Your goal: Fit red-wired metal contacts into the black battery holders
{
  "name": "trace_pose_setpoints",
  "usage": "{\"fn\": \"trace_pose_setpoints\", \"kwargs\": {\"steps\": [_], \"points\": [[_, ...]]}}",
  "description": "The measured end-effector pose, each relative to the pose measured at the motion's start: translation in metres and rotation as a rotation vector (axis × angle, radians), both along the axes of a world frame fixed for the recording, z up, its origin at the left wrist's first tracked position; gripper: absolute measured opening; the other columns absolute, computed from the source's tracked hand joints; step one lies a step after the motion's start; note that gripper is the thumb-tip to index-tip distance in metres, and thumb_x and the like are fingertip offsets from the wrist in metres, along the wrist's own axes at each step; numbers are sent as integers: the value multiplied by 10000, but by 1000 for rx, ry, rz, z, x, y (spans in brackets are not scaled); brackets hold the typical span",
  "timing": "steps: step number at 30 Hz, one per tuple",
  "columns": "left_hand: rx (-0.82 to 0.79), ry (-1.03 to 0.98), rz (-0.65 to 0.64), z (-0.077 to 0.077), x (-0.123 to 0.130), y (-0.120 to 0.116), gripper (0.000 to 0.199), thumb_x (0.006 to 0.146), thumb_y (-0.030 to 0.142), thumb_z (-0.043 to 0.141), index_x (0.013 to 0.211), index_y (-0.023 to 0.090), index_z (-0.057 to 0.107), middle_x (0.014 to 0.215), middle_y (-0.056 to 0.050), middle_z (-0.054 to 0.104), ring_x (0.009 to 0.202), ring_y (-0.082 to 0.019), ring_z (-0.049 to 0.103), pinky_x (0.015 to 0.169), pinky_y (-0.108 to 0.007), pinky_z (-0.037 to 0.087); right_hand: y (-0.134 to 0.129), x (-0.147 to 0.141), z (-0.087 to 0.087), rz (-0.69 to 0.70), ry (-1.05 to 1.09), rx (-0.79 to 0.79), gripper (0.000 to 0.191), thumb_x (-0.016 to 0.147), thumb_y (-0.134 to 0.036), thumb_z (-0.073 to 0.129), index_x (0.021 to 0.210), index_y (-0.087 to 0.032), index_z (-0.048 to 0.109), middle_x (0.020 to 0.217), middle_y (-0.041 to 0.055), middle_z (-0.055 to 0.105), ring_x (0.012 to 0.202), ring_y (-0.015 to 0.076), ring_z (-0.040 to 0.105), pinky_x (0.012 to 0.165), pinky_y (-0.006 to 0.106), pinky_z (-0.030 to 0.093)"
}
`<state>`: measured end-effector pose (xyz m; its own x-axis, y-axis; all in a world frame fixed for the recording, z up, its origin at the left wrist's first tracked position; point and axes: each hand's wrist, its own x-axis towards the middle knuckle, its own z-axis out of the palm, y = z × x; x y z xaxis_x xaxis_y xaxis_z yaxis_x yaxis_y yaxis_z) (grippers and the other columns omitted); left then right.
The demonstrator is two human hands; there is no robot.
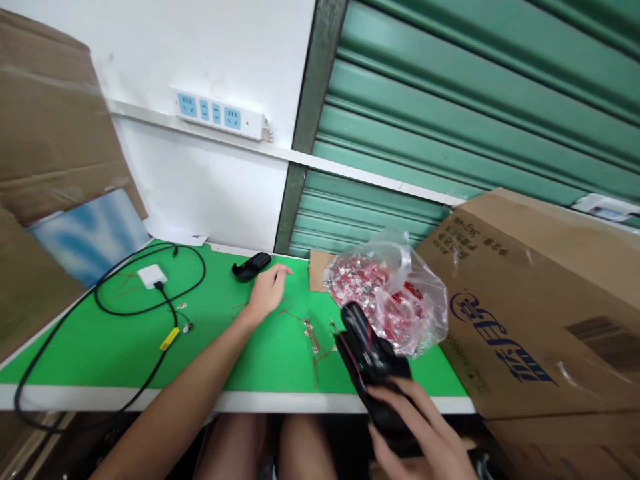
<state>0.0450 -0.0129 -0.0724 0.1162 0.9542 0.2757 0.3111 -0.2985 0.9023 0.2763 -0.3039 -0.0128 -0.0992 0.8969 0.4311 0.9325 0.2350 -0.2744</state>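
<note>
My right hand (415, 427) is wrapped round a black plastic casing (373, 360) at the front edge of the table, right of the middle. The casing looks glossy, with thin red wire along it, and motion blurs it slightly. My left hand (269, 290) reaches over the green mat with its fingers loosely bent, one tip pointing right, and nothing visible in it. Just behind and left of that hand lies a smaller curved black plastic part (251, 267). Between my hands, small metal pieces with thin copper-coloured wires (315, 343) are scattered on the mat.
A clear plastic bag (390, 287) of red and silvery small parts lies at the right, beside a large carton (530, 307). At the left are a black cable (173, 310), a white adapter (153, 275) and cardboard (55, 120). A power strip (220, 115) hangs on the wall.
</note>
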Motion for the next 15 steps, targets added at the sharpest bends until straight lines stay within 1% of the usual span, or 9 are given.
{"fn": "trace_pose_setpoints", "kwargs": {"steps": [1, 2, 3, 4, 6, 8, 10, 12, 15], "points": [[-7, -10, 20, 0, -1, 2, 463, 1013, 430, 336, 967, 186, 727, 577, 31, 473, 594, -157, 498, 638, -274, 339, 33, -5, -7, 51, -6, -37, 405, 919, -220, 600, 1304, -289, 704, 1275, 99, 708, 1153, 246, 740, 977, 340, 634], [-14, -20, 39, -1, -1, 3, 468, 1022, 429, 316, 1006, 185, 715, 602, 26, 495, 604, -161, 506, 648, -278, 358, 64, -10, -12, 92, -10, -57, 409, 905, -189, 598, 1296, -261, 696, 1284, 110, 700, 1172, 250, 730, 986, 349, 628], [-20, -29, 56, -1, -1, 5, 470, 1029, 429, 299, 1071, 181, 697, 647, 16, 533, 621, -164, 523, 664, -284, 385, 92, -15, -18, 103, -2, -43, 401, 883, -160, 595, 1261, -243, 699, 1273, 113, 698, 1168, 255, 727, 980, 362, 629], [-25, -37, 70, -2, 0, 6, 467, 1034, 428, 292, 1151, 176, 667, 717, 0, 584, 651, -168, 549, 689, -292, 420, 116, -19, -23, 113, 3, -40, 409, 857, -140, 602, 1246, -226, 696, 1268, 119, 692, 1170, 267, 722, 987, 386, 626], [-27, -47, 80, -4, 3, 7, 457, 1037, 421, 314, 1308, 167, 580, 927, -54, 673, 762, -178, 621, 782, -319, 499, 154, -27, -34, 125, 7, -69, 426, 834, -122, 618, 1247, -203, 676, 1290, 131, 671, 1144, 276, 719, 980, 416, 626], [-16, -46, 65, -7, 6, 7, 458, 1030, 405, 372, 1393, 166, 515, 1144, -108, 685, 925, -189, 671, 917, -353, 542, 179, -33, -45, 135, -20, -81, 431, 823, -109, 631, 1242, -199, 667, 1315, 139, 646, 1168, 300, 689, 1003, 467, 613], [-4, -35, 28, -9, 9, 6, 474, 1020, 400, 433, 1439, 185, 489, 1271, -126, 665, 1023, -192, 686, 1012, -377, 550, 194, -36, -55, 151, -58, -74, 439, 815, -97, 638, 1240, -204, 662, 1320, 145, 627, 1208, 332, 642, 1021, 519, 594], [-4, -20, -38, -10, 10, 5, 504, 1021, 420, 458, 1486, 227, 466, 1360, -125, 643, 1060, -195, 699, 1071, -411, 550, 203, -37, -61, 162, -89, -60, 435, 813, -90, 641, 1233, -204, 657, 1307, 150, 615, 1227, 356, 599, 1027, 557, 578], [-15, 15, -141, -11, 9, 6, 516, 1034, 453, 430, 1519, 278, 457, 1455, -123, 599, 1126, -219, 703, 1125, -471, 538, 211, -35, -64, 162, -109, -60, 415, 822, -102, 638, 1227, -190, 635, 1308, 166, 586, 1222, 372, 566, 1024, 587, 566]]}}
